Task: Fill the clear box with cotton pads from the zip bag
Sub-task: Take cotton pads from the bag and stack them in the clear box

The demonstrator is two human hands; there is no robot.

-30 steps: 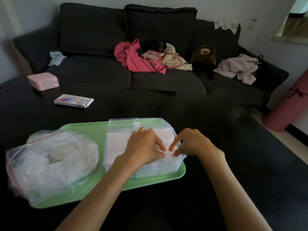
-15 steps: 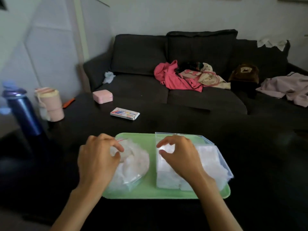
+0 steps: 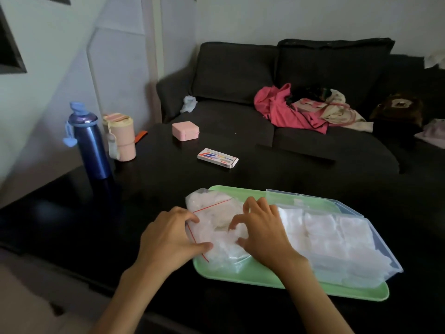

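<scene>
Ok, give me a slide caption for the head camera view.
Both hands, left and right, grip the zip bag beside the pad-filled clear box on a green tray.

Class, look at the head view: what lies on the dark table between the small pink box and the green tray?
In the head view, a flat white card box with coloured print lies between the small pink box and the green tray, apart from both.

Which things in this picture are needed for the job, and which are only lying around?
For the job:
- zip bag, both hands on it
- left hand
- right hand
- clear box, with cotton pads inside
- green tray under both

Lying about:
- blue bottle
- pink container
- small pink case
- flat printed box
- clothes on the sofa
</scene>
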